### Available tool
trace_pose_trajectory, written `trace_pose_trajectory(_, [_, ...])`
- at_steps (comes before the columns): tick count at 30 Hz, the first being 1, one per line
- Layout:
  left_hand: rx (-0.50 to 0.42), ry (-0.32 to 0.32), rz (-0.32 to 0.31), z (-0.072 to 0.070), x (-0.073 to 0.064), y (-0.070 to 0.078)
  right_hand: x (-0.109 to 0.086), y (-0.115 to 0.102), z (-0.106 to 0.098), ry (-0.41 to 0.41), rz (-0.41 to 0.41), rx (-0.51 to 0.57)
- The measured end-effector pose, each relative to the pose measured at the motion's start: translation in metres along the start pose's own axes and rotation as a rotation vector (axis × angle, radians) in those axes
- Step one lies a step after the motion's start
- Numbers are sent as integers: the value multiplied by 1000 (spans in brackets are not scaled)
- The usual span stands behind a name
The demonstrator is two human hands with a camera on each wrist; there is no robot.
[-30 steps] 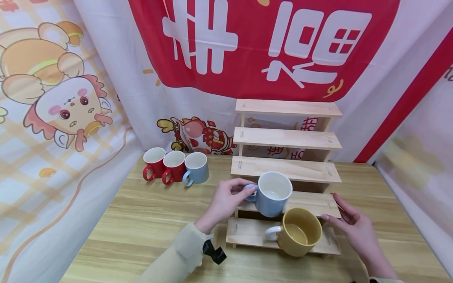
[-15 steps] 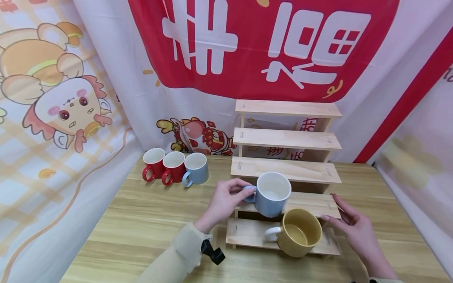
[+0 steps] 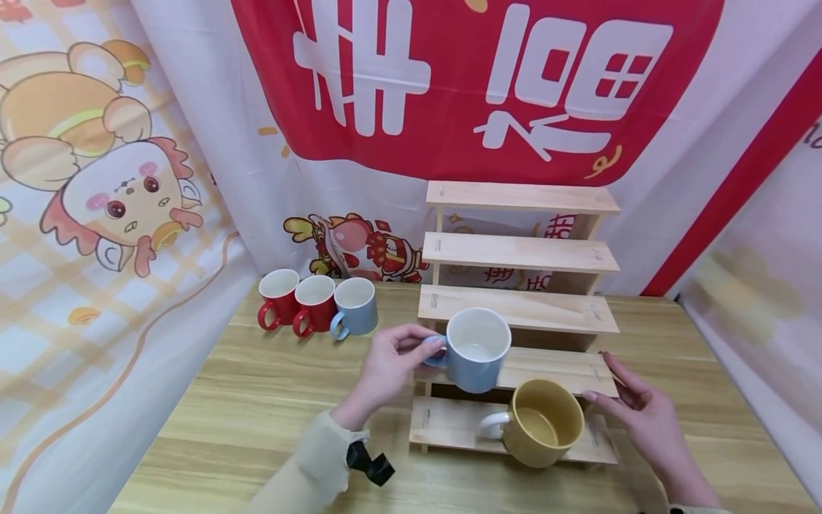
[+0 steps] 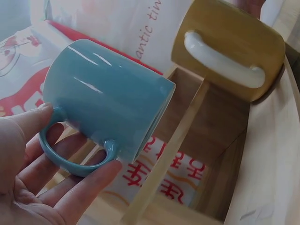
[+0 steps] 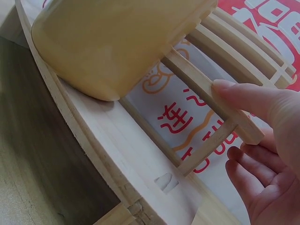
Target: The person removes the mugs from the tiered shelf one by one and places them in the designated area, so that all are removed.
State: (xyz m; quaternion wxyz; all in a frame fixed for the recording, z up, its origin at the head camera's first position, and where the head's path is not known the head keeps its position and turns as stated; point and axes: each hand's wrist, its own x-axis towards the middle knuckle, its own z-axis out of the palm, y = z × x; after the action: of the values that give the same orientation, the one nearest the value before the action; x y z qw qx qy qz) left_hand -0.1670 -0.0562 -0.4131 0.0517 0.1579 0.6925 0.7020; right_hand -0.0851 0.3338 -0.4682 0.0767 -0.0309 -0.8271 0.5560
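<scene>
My left hand [image 3: 388,364] pinches the handle of a light blue mug [image 3: 474,364] with a white inside. In the left wrist view, the blue mug [image 4: 105,93] appears held just off the second-lowest step. That step belongs to a wooden tiered shelf [image 3: 514,305]. A mustard-yellow mug [image 3: 542,432] with a white handle stands upright on the lowest step, its handle toward the left. At the right end of the second-lowest step, my right hand [image 3: 648,410] grips the board, thumb on top and fingers below. The right wrist view shows that hand [image 5: 267,136] on the board end, beside the yellow mug [image 5: 112,42].
Two red mugs [image 3: 277,303] and another light blue mug [image 3: 359,308] stand in a row at the back left of the wooden table [image 3: 257,407]. The upper steps [image 3: 520,251] rise toward a printed curtain [image 3: 379,168] behind.
My left hand has shifted a little to the left, carrying the blue mug with it. My right hand and the yellow mug stay where they were.
</scene>
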Motion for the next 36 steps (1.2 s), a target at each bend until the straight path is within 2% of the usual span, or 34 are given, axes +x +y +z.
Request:
trace_pose_trajectory(7, [4,49,36,-20,-8,1,-1,1,0,5,6,-3])
trace_pose_trajectory(14, [11,108,35,-39,-20,1,-3,3,1,12,8,34])
trace_pose_trajectory(19, [21,170,29,-52,-29,1,-4,3,1,15,18,9])
trace_pose_trajectory(25, [57,261,30,-69,-39,2,-3,2,0,6,19,41])
trace_pose_trajectory(31, [74,340,22,-90,-49,0,-1,0,-1,0,27,-44])
trace_pose_trajectory(36, [97,414,37,-108,-58,-1,0,0,-1,-3,28,-52])
